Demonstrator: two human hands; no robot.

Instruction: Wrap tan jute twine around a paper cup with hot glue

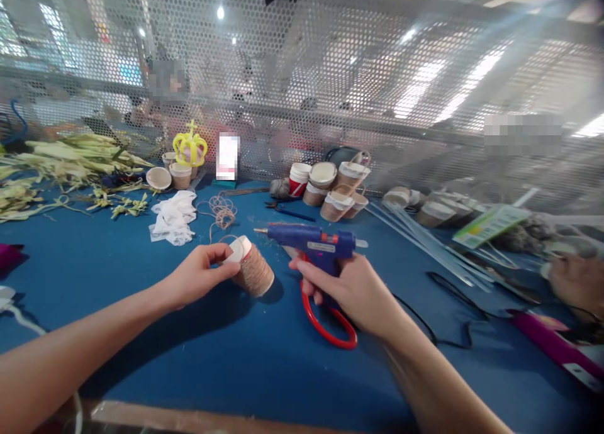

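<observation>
My left hand [207,273] pinches the white rim of a small cup [256,272] wrapped in brown twine, which tilts just above or on the blue table [226,358]. Loose twine [221,211] runs from behind the cup to a tangle on the table. In my right hand [340,289] is a blue glue gun [306,237], its metal nozzle pointing left toward the cup, a short gap away. Red-handled scissors [330,333] also hang from my right hand, their blades partly hidden behind the fingers.
Behind lie a crumpled white cloth [174,217], pliers [292,212], a phone [227,157] and several cups [335,204]. Dried husks [70,157] spread at the left. Clear glue sticks [425,245], a black cord [419,321] and another person's hand [578,283] are at the right.
</observation>
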